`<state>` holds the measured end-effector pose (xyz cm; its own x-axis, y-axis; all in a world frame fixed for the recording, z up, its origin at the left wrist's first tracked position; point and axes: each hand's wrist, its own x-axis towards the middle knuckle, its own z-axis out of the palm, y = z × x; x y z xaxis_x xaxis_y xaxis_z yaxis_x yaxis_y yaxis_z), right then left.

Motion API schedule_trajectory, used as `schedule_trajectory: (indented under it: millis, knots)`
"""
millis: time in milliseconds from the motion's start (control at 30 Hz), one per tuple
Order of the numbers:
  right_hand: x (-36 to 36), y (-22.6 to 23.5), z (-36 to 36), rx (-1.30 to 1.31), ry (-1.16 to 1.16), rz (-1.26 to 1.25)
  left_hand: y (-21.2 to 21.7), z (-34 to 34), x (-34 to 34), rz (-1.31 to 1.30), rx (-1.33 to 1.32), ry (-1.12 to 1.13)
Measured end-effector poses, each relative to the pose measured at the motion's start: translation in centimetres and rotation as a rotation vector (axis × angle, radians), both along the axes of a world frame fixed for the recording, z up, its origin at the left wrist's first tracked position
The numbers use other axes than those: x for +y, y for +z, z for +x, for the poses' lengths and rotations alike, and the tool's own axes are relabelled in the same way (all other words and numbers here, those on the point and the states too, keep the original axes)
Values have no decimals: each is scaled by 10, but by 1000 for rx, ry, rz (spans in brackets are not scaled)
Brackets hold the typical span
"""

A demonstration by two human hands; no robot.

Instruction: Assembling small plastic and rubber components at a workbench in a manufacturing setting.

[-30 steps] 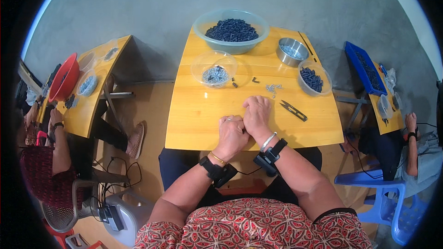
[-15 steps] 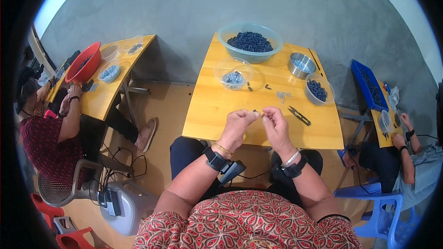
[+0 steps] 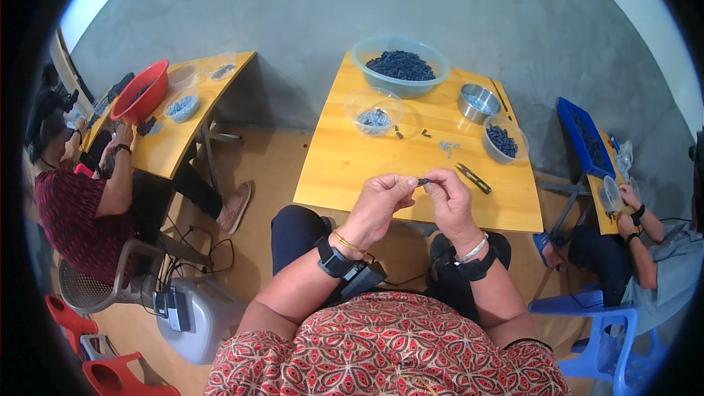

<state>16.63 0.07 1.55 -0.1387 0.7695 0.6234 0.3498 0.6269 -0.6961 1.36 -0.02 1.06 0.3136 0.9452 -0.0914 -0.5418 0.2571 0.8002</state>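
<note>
At centre frame I hold a small dark part [image 3: 424, 182] pinched between the fingertips of my left hand [image 3: 383, 198] and my right hand [image 3: 449, 196]; both hands are closed on it, raised above the near edge of the yellow wooden table [image 3: 367, 165]; the part is too small to identify further. On the table, just beyond my right hand, lie black thread snips [image 3: 475, 177]; farther up sit a clear bowl of small pieces [image 3: 375, 111], a steel bowl [image 3: 478, 101], a clear cup of dark parts [image 3: 504, 139], and, at the top, a large bowl of dark parts [image 3: 400, 66]; loose bits [image 3: 446, 147] lie between them.

Risk, in my judgement: the pinch is a fingertip hold only, and the part hangs at the table's edge; a slip would likely send it to my lap or the floor. The snips lie close to my right hand; a careless reach could knock them off.

Other people work at tables at left and right of frame.
</note>
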Motion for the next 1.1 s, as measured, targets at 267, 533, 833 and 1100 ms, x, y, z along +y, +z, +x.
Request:
schedule_trajectory:
  millis: [267, 533, 833, 1100]
  knots:
    - [-4, 4, 7, 125, 87, -133, 6, -4, -10, 90, -28, 32]
    - [-4, 11, 2, 67, 89, -111, 2, -3, -8, 125, -58, 63]
    - [-3, 11, 1, 59, 78, -111, 3, 3, -6, 176, 57, 131]
    - [15, 5, 43, -185, -190, 35, -25, 6, 1, -90, 74, -92]
